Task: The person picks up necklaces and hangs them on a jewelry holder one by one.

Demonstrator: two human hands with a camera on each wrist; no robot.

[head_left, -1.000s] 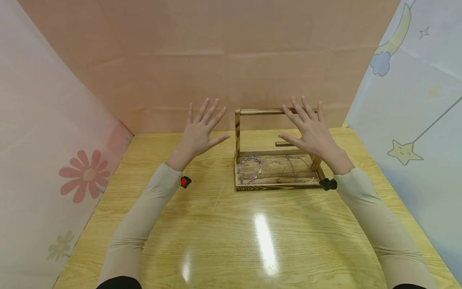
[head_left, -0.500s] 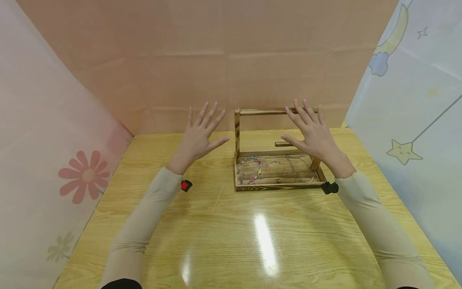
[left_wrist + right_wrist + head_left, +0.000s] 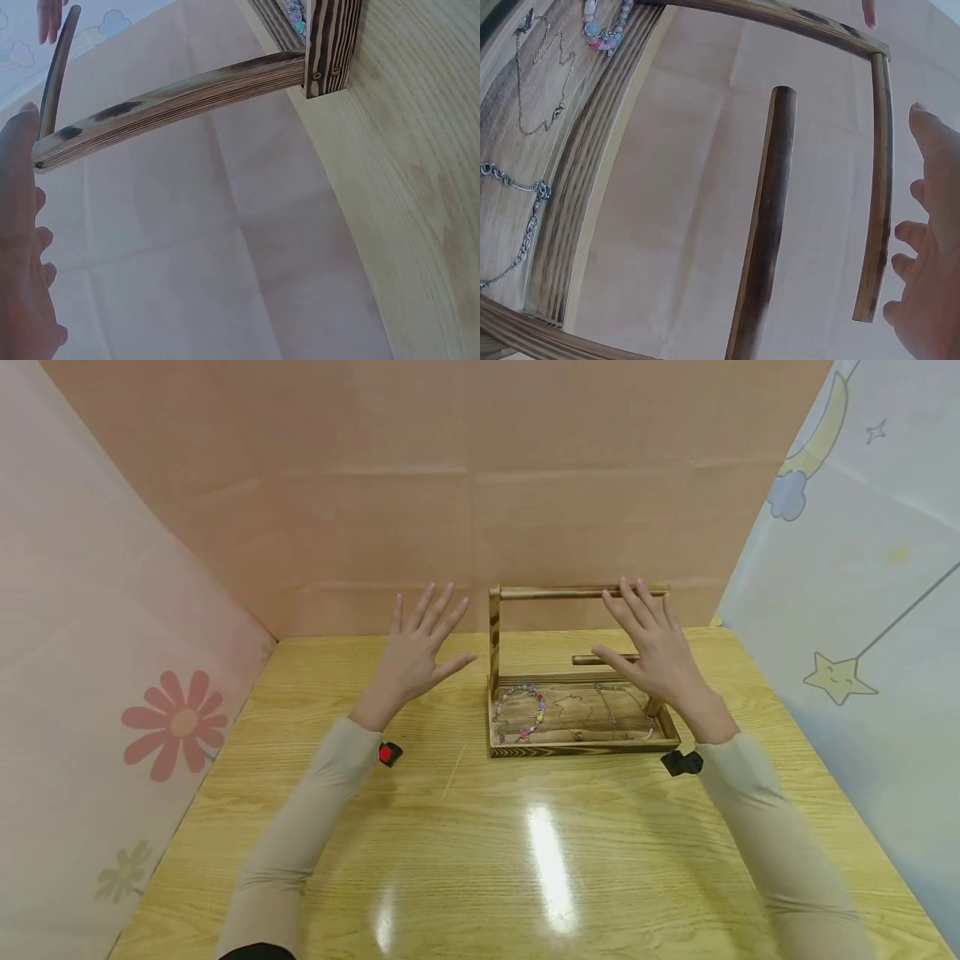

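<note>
My left hand (image 3: 414, 652) is held up with fingers spread, left of a wooden jewelry stand (image 3: 494, 635), holding nothing. My right hand (image 3: 660, 652), also spread and holding nothing, overlaps the stand's right side in the head view and hides part of its right post. The stand has a top bar (image 3: 555, 592), a shorter lower bar (image 3: 769, 210) and a shallow tray base. In the tray lie a colorful beaded bracelet (image 3: 542, 702), a thin chain (image 3: 573, 700) and a silver chain (image 3: 532, 217) toward the right. In the right wrist view, the right fingers are beside the top bar.
The stand rests toward the back of a light wood table (image 3: 465, 852). A plain peach backdrop (image 3: 360, 510) rises behind it, with patterned panels at the left and right. Black straps with small devices sit at both wrists.
Both spread hands have lowered slightly, the right one also shifting a little to the right. The stand and its jewelry have stayed in place.
</note>
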